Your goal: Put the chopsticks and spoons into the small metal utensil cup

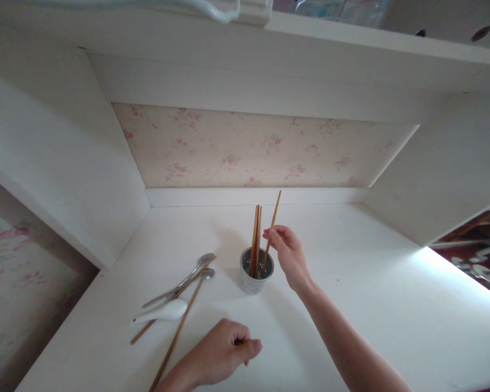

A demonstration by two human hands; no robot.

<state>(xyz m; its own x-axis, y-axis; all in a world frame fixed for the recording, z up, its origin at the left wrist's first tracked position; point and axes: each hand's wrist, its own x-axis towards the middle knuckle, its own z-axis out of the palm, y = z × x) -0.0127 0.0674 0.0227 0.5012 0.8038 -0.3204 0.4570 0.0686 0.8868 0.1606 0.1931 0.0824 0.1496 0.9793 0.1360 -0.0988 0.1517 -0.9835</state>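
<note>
My right hand (286, 251) pinches a wooden chopstick (276, 208) near its middle; the lower end is inside a grey utensil cup (251, 286) with small holes in its side. Several other chopsticks (255, 234) stand upright in that cup, left of the held one. Closer to me, my left hand (224, 351) is curled over the white desk with its fingers closed and nothing visible in them. Left of the cup lie two metal spoons (206, 259), a white soup spoon (165, 311) and loose chopsticks (179, 326), partly crossing each other. My left forearm covers one chopstick's near end.
The white desk (338, 321) is bounded by side panels (453, 158) and a back wall with floral paper (228, 147). A shelf (351, 38) with a white cable (188, 5) hangs overhead.
</note>
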